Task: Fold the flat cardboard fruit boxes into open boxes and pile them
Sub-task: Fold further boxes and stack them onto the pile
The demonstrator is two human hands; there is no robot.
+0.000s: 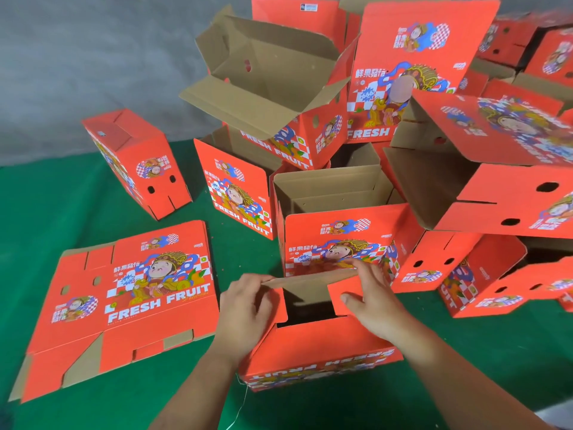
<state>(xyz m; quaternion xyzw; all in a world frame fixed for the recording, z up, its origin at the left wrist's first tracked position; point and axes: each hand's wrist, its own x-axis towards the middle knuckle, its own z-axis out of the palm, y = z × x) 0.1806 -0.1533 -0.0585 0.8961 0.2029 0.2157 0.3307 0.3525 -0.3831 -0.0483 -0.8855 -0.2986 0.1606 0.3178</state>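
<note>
Two hands are at work on one red fruit box (319,349), which stands nearest the camera on the green bench (62,197) with its "FRESH FRUIT" print upside down. The left hand (245,308) pinches the brown far flap (310,279) at its left corner, thumb and fingers curled over the edge. The right hand (369,299) grips the red side flap (344,294) on the right, thumb on its face and fingers reaching over to the far flap. The two hands are apart, with the dark opening of the box between them.

Left of that box, a flat box blank (124,305) lies printed side up on the green cover. Further back on the left, a folded box (136,162) stands on its own, tilted, well apart from the rest. Straight behind the hands an open box (335,218) stands upright, brown inside showing. Above it another open box (269,88) rests tilted on the heap, flaps spread wide. To the right, more folded boxes (502,187) lie piled at all angles, several tipped on their sides.
</note>
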